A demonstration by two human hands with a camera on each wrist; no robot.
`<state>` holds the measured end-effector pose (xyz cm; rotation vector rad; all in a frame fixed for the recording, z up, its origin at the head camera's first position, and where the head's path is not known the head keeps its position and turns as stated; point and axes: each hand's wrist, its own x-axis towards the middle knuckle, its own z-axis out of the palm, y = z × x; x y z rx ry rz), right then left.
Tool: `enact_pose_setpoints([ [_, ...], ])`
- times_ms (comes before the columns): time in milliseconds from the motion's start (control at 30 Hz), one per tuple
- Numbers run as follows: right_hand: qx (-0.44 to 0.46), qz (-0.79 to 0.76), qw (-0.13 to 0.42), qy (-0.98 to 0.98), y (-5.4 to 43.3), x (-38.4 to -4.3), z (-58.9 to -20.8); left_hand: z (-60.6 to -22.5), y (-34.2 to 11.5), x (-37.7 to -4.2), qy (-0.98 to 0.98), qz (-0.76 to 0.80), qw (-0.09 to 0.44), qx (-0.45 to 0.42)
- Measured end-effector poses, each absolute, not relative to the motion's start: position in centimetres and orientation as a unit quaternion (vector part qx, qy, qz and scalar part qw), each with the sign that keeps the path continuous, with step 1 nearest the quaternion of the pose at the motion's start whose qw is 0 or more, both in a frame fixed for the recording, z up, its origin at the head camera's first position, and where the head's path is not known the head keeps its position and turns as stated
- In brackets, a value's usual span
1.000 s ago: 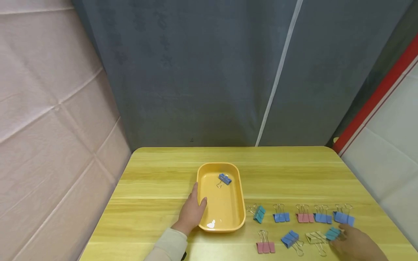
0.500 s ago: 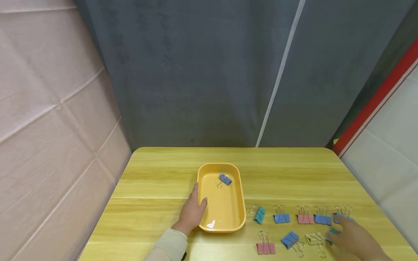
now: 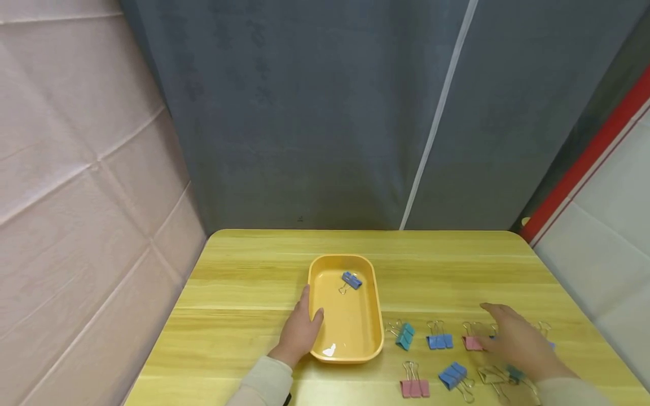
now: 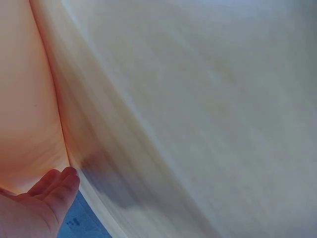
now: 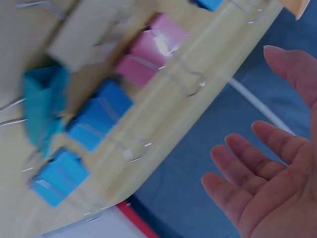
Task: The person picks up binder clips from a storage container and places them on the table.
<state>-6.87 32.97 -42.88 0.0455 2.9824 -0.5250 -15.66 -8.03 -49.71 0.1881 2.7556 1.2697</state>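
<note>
My left hand (image 3: 298, 331) holds the left side of a yellow tray (image 3: 350, 360), thumb over the rim and fingers along the outer wall. One blue binder clip (image 3: 352, 280) lies inside the tray. My right hand (image 3: 523, 344), fingers spread and holding nothing, hovers above the right end of two rows of binder clips. Partly hidden behind it are a pink clip (image 3: 472, 343), a dark teal clip (image 3: 514, 373) and blue ones. In the right wrist view, its palm and fingers (image 5: 233, 196) are apart from the clips, among them a pink clip (image 5: 151, 49).
Left of the right hand stand a teal clip (image 3: 405, 336), a blue clip (image 3: 439, 341), a pink clip (image 3: 414, 388), another blue clip (image 3: 453, 375) and a cream clip (image 3: 490, 374). The wooden table (image 3: 244, 282) ends at a dark curtain (image 3: 304, 124).
My right hand has drawn away from the teal clip at the right and swung left and up over the back row, its fingers spreading. The left hand and tray hold still.
</note>
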Motion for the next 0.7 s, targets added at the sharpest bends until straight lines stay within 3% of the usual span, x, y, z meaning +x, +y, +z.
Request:
enact_pose_setpoints([
  [700, -0.096, -0.193, -0.027, 0.976, 24.2, -13.0, -40.6, -49.8, -7.8, -15.7, 0.909, 0.41, 0.059, 0.05],
])
